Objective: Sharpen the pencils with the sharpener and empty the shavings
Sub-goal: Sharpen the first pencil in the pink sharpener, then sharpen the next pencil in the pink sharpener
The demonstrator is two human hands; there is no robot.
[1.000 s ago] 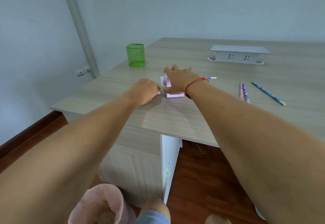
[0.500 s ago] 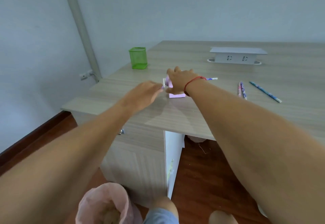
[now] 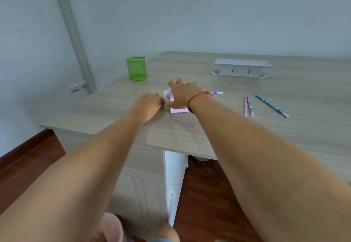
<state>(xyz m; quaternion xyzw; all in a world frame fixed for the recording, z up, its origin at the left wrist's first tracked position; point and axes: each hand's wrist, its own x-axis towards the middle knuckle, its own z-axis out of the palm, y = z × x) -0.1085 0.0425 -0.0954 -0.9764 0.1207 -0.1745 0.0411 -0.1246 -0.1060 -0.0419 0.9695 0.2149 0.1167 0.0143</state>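
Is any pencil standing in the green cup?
No, nothing sticks up from the green cup; three pencils lie flat on the desk, right of the sharpener.

Pale blue-grey walls (image 3: 190,13), grey corner pipe (image 3: 72,32), wall socket (image 3: 76,87), wood-grain desk (image 3: 284,137), dark reddish wooden floor (image 3: 209,194)

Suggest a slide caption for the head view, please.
Right hand holds the pink sharpener on the desk, left hand at its side; three pencils lie nearby.
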